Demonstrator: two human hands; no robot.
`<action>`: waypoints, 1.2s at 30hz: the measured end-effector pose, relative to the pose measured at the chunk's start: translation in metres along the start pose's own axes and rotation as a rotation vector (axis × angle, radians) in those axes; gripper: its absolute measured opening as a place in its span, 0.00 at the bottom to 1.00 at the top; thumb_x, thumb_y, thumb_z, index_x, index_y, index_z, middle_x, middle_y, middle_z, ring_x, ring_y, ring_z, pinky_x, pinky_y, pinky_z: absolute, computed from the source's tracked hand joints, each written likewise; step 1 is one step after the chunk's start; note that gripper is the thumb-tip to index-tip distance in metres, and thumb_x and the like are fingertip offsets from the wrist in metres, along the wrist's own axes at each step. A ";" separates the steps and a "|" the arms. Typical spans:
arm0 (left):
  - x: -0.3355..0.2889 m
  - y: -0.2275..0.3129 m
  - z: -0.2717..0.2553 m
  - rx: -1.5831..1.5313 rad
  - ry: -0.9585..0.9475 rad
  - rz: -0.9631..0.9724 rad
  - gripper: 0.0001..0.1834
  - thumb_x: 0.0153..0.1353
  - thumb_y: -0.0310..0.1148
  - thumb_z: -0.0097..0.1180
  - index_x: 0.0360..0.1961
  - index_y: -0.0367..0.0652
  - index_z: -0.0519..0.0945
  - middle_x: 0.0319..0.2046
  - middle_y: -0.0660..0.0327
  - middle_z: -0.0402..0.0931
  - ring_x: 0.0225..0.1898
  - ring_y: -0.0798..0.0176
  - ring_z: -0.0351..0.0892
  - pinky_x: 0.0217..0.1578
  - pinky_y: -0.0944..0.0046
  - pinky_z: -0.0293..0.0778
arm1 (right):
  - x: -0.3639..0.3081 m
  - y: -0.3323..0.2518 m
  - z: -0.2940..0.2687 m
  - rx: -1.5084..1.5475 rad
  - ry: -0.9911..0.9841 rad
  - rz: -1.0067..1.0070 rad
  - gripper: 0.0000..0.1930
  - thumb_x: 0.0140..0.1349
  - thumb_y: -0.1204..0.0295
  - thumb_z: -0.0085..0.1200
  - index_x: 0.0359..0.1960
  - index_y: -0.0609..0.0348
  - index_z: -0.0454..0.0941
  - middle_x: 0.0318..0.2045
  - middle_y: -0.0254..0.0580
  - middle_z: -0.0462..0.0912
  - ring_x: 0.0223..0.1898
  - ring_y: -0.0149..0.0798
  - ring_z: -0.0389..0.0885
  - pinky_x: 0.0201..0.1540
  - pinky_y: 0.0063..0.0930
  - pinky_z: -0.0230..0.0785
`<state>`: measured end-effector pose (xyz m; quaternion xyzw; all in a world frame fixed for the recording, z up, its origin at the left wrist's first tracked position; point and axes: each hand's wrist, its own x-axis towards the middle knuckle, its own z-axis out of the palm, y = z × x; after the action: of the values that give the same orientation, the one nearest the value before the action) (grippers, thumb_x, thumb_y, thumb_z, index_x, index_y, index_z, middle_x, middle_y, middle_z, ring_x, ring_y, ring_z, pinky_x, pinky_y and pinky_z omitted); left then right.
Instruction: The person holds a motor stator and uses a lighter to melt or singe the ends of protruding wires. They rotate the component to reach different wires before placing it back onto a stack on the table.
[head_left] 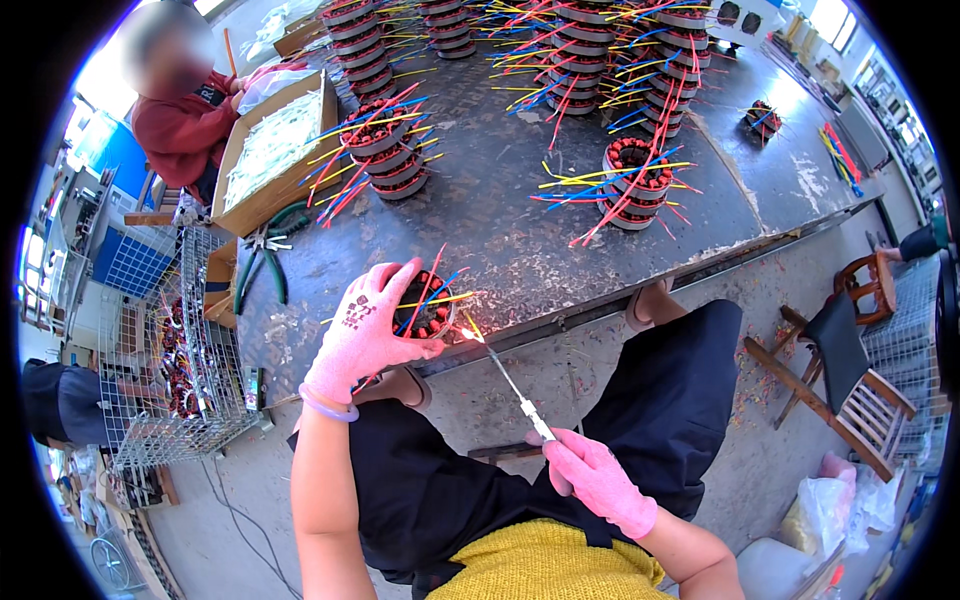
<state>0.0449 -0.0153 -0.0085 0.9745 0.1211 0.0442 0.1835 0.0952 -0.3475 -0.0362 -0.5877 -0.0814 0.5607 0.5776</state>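
Observation:
My left hand (pixel 362 325), in a pink glove, grips a motor stator (pixel 430 318) at the table's near edge. Its red windings face up, with red, blue and yellow wire leads sticking out. In my right hand (pixel 597 478), also gloved in pink, is a thin long-stemmed tool (pixel 512 380) with a white section near the grip. A small bright orange flame or glow shows at its tip, touching or very near a yellow lead on the stator's right side. The glare hides the exact contact. My left fingers wrap the far and left sides of the stator.
Stacked stators (pixel 637 180) with coloured leads stand across the dark worn table (pixel 500 240). Green-handled pliers (pixel 270 262) lie left, beside a cardboard box (pixel 228 215) of white pieces. Another person (pixel 180 120) sits beyond it. A wire basket (pixel 170 390) stands left, a wooden chair (pixel 840 375) right.

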 end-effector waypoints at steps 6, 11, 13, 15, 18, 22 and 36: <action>0.000 0.001 0.001 -0.003 -0.001 -0.009 0.56 0.39 0.50 0.78 0.69 0.40 0.68 0.61 0.45 0.69 0.62 0.40 0.70 0.64 0.50 0.66 | -0.001 -0.004 0.002 0.019 -0.004 -0.001 0.20 0.77 0.64 0.45 0.60 0.67 0.75 0.21 0.25 0.68 0.23 0.21 0.63 0.28 0.18 0.55; -0.001 0.001 0.001 -0.002 0.003 -0.007 0.55 0.39 0.49 0.78 0.69 0.41 0.68 0.61 0.45 0.69 0.62 0.40 0.70 0.64 0.50 0.66 | -0.001 -0.003 -0.001 -0.038 -0.016 -0.009 0.20 0.77 0.62 0.44 0.60 0.63 0.74 0.20 0.27 0.71 0.22 0.21 0.64 0.26 0.20 0.57; 0.000 0.002 0.000 -0.002 0.001 -0.009 0.55 0.39 0.49 0.78 0.69 0.41 0.68 0.61 0.45 0.69 0.62 0.40 0.70 0.64 0.50 0.66 | 0.000 0.000 -0.002 -0.041 -0.018 -0.012 0.20 0.77 0.62 0.44 0.61 0.63 0.74 0.20 0.27 0.71 0.22 0.21 0.65 0.26 0.20 0.57; 0.000 0.002 -0.001 -0.004 0.000 -0.009 0.55 0.39 0.49 0.78 0.69 0.41 0.68 0.61 0.45 0.69 0.62 0.40 0.70 0.64 0.50 0.66 | 0.001 0.000 -0.002 -0.037 -0.011 -0.013 0.20 0.77 0.63 0.45 0.60 0.65 0.74 0.20 0.27 0.70 0.22 0.21 0.64 0.27 0.19 0.57; -0.001 0.002 0.000 -0.009 0.002 -0.005 0.55 0.39 0.49 0.78 0.69 0.41 0.67 0.61 0.45 0.69 0.62 0.40 0.70 0.64 0.50 0.66 | -0.001 -0.003 0.000 -0.021 0.008 -0.009 0.20 0.77 0.65 0.45 0.60 0.68 0.75 0.21 0.25 0.69 0.23 0.21 0.63 0.28 0.18 0.55; 0.000 0.001 0.000 -0.010 0.001 0.000 0.56 0.39 0.48 0.78 0.69 0.41 0.67 0.61 0.45 0.69 0.62 0.40 0.70 0.64 0.50 0.66 | 0.000 0.001 -0.001 -0.003 0.004 -0.007 0.20 0.77 0.65 0.46 0.60 0.68 0.75 0.21 0.25 0.69 0.23 0.21 0.63 0.28 0.18 0.55; -0.001 0.002 0.001 -0.014 0.013 -0.008 0.55 0.39 0.52 0.78 0.68 0.39 0.69 0.61 0.45 0.70 0.62 0.40 0.70 0.64 0.49 0.65 | 0.002 0.006 -0.003 -0.040 -0.006 -0.029 0.20 0.76 0.63 0.44 0.61 0.65 0.74 0.20 0.29 0.71 0.23 0.22 0.67 0.27 0.21 0.60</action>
<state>0.0447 -0.0171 -0.0084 0.9724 0.1259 0.0504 0.1898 0.0945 -0.3501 -0.0430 -0.5962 -0.1028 0.5522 0.5736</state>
